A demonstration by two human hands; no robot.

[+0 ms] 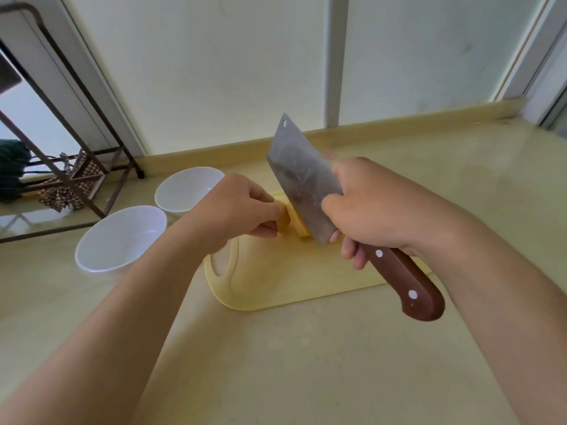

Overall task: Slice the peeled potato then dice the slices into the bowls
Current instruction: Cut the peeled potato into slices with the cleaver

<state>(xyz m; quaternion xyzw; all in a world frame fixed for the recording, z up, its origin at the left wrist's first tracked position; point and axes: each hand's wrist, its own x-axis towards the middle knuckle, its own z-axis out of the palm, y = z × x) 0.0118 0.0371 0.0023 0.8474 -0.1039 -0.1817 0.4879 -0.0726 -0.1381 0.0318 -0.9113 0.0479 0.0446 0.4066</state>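
Note:
On the pale yellow cutting board [276, 283] lies the peeled potato [298, 223], mostly hidden behind a steel cleaver [302, 182]. My right hand [365, 207] grips the cleaver where the blade meets its brown wooden handle, blade tilted up and its edge down against the potato. My left hand [236, 210] pinches a cut potato slice [283, 220] just left of the blade, a little apart from the rest of the potato. Two white bowls stand left of the board: a near bowl [121, 237] and a far bowl [187, 188]. Nothing shows inside either.
The board lies on a beige counter [306, 363] that runs to a low ledge under a frosted window. At the far left stands a dark metal rack [70, 167] with a checked cloth and a dark green item.

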